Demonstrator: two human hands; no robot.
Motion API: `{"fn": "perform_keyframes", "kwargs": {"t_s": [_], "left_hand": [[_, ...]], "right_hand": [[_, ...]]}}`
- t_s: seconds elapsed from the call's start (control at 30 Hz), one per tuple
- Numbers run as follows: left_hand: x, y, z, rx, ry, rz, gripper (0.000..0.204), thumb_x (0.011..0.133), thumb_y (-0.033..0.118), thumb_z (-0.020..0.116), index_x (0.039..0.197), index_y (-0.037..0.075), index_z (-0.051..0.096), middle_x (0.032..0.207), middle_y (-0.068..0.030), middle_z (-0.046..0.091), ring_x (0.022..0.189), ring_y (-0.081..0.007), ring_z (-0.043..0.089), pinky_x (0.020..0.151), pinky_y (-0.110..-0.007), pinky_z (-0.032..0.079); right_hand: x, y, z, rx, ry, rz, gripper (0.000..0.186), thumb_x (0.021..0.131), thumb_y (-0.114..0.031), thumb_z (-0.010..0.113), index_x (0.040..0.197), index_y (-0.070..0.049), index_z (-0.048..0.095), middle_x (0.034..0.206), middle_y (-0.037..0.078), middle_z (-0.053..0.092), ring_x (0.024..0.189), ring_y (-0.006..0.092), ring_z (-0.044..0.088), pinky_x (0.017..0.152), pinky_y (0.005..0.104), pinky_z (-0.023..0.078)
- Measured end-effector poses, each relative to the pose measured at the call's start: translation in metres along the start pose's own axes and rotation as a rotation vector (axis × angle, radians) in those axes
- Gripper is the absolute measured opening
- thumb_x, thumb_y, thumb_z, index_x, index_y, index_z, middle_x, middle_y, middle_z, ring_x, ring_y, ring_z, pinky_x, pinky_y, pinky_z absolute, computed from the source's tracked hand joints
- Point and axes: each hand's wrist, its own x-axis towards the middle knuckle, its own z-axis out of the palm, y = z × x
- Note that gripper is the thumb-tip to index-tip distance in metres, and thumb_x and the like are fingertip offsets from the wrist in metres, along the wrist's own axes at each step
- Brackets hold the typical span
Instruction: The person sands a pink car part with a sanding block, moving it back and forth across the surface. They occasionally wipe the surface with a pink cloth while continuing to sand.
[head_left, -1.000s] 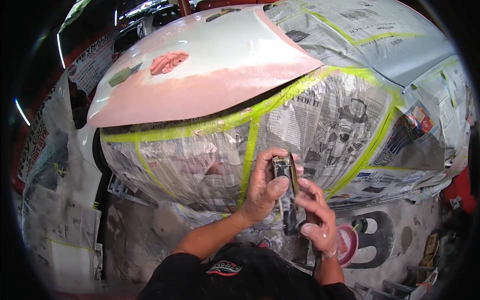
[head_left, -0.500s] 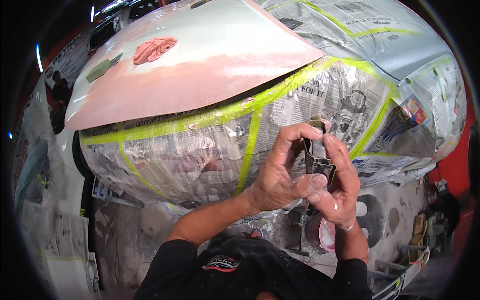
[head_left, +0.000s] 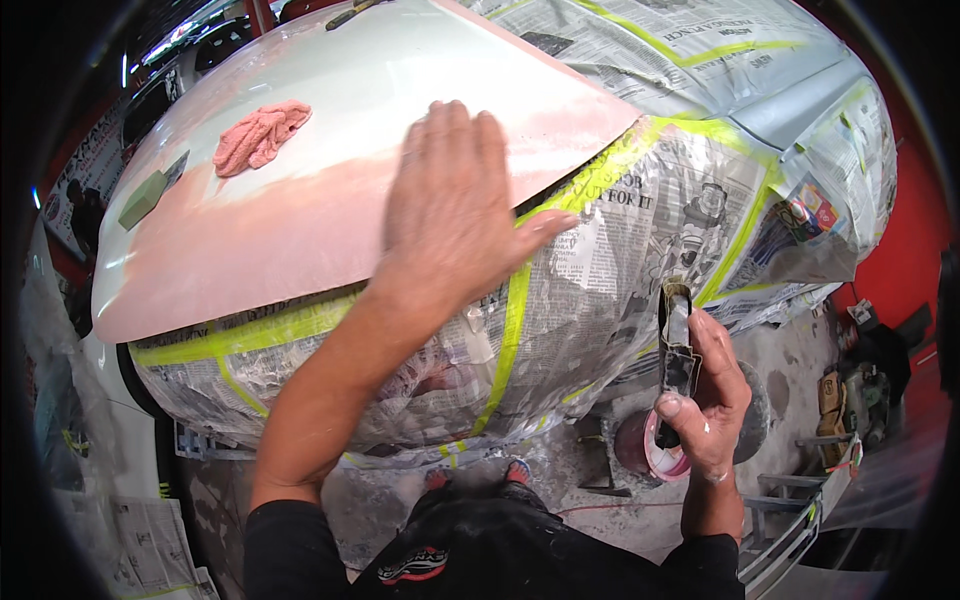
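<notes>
My left hand (head_left: 450, 205) is spread flat over the white and pink hood panel (head_left: 340, 210), slightly blurred, its thumb reaching past the panel's edge. My right hand (head_left: 710, 390) grips a long narrow dark sanding block (head_left: 676, 335) wrapped in paper, held upright in the picture in front of the newspaper-masked side (head_left: 560, 300) of the car. A crumpled pink cloth (head_left: 260, 140) and a green sponge block (head_left: 142, 200) lie on the hood, to the left of my left hand.
A pink bucket (head_left: 640, 455) stands on the floor below my right hand. A metal ladder (head_left: 790, 505) is at lower right, clutter (head_left: 840, 420) beside it. A dark figure of a person (head_left: 85, 215) is at far left, near another white panel (head_left: 130, 420).
My left hand has let go of the block and moved up onto the hood. My right hand keeps the block and has moved to the right.
</notes>
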Motion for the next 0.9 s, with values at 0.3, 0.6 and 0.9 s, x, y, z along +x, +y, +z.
{"fn": "perform_keyframes", "kwargs": {"t_s": [0.3, 0.6, 0.9], "left_hand": [[0.069, 0.080, 0.030, -0.160, 0.208, 0.076, 0.099, 0.091, 0.072, 0.056, 0.135, -0.017, 0.051, 0.137, -0.0342, 0.054, 0.133, -0.0414, 0.049, 0.115, -0.047, 0.038], [-0.001, 0.040, 0.011, -0.394, 0.146, 0.254, 0.099, 0.081, 0.061, 0.075, 0.146, -0.009, 0.047, 0.153, -0.0257, 0.047, 0.148, -0.0373, 0.038, 0.122, -0.047, 0.032], [-0.063, -0.023, -0.028, -0.364, 0.039, 0.235, 0.090, 0.087, 0.062, 0.065, 0.146, -0.005, 0.051, 0.153, -0.0234, 0.050, 0.147, -0.0397, 0.041, 0.120, -0.053, 0.033]], "right_hand": [[0.035, -0.015, -0.006, 0.002, 0.042, 0.042, 0.079, 0.079, -0.020, 0.079, 0.146, 0.011, 0.051, 0.146, 0.020, 0.052, 0.137, 0.0273, 0.049, 0.118, 0.0386, 0.031], [0.108, -0.027, -0.008, -0.387, -0.005, -0.156, 0.063, 0.079, -0.021, 0.083, 0.137, -0.001, 0.065, 0.137, 0.024, 0.061, 0.129, 0.0323, 0.059, 0.110, 0.0385, 0.043], [0.149, -0.025, 0.014, -0.624, -0.077, -0.291, 0.058, 0.082, -0.030, 0.083, 0.133, -0.006, 0.069, 0.134, 0.030, 0.061, 0.123, 0.0437, 0.062, 0.103, 0.0442, 0.049]]}}
